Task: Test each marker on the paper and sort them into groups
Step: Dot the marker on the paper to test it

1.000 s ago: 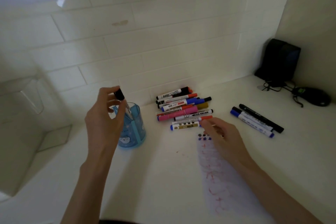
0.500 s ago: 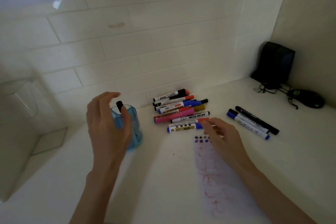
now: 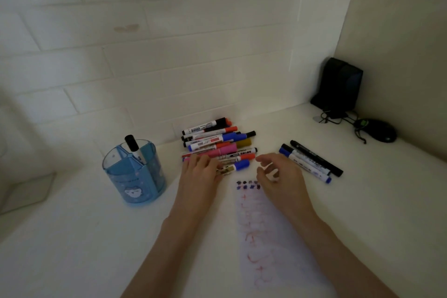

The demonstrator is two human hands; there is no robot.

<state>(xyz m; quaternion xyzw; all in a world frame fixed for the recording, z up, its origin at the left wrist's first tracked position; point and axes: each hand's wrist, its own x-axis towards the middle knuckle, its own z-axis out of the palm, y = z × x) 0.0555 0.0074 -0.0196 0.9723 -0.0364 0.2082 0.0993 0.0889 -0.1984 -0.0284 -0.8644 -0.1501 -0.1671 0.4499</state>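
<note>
While a black-capped marker (image 3: 133, 148) stood sorted in the blue cup (image 3: 135, 176) at centre left, the left hand (image 3: 199, 174) gripped the front marker (image 3: 236, 166) of the mid-frame pile (image 3: 217, 143), seemingly for testing, and the right hand (image 3: 280, 176) hovered loosely curled, empty, over the paper (image 3: 271, 237).

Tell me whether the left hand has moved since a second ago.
Yes. The left hand went right, from the blue pen holder to the marker pile, its fingers now over the nearest markers.
</note>
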